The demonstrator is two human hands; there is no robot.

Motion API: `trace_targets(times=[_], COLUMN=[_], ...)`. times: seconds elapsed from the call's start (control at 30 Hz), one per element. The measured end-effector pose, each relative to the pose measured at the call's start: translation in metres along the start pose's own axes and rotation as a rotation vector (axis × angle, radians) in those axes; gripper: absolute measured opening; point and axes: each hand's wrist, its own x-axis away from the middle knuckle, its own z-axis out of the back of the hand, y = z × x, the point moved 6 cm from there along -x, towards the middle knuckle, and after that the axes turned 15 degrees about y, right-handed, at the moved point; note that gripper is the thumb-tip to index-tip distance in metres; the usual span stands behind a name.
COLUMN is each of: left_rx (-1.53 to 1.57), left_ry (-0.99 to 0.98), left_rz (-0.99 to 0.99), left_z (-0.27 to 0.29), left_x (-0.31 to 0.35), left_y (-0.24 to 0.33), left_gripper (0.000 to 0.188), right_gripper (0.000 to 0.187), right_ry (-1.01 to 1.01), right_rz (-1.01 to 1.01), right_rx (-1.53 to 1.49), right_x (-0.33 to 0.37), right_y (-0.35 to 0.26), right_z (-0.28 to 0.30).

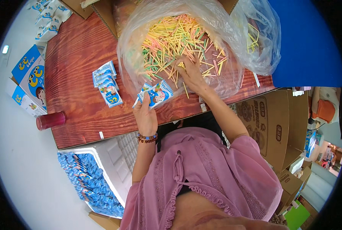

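Observation:
My left hand [146, 117] is closed on a few small blue-and-white packets [158, 94], held fanned near the table's front edge. My right hand [194, 76] is closed around a small bundle of thin yellow sticks [181, 65], whose ends show between thumb and fingers. It is at the near side of a big heap of yellow, pink and green sticks [175, 32], which lies on a clear plastic bag [125, 50] spread open on the table. Left of the bag, several more blue-and-white packets [106, 78] lie overlapping in a short row.
The red-brown wooden table [75, 69] holds a red lidded jar [51, 120] at its left corner. A foam box [98, 168] full of blue packets stands below at left. Cardboard boxes [270, 126] stand at right. A second plastic bag [268, 42] lies at the far right.

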Motion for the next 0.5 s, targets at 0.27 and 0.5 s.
trace_targets(times=[0.27, 0.5], left_rx=[0.045, 0.068], left_ry=[-0.039, -0.048], left_rz=[0.009, -0.004], left_z=[-0.001, -0.016], left_x=[-0.002, -0.014], left_y=[-0.002, -0.008], left_gripper=[0.017, 0.016], right_gripper=[0.019, 0.021], right_ry=[-0.030, 0.212], right_rz=[0.086, -0.600], right_rx=[0.176, -1.117], right_x=[-0.001, -0.019], right_y=[-0.009, -0.051], right_z=[0.007, 0.025])
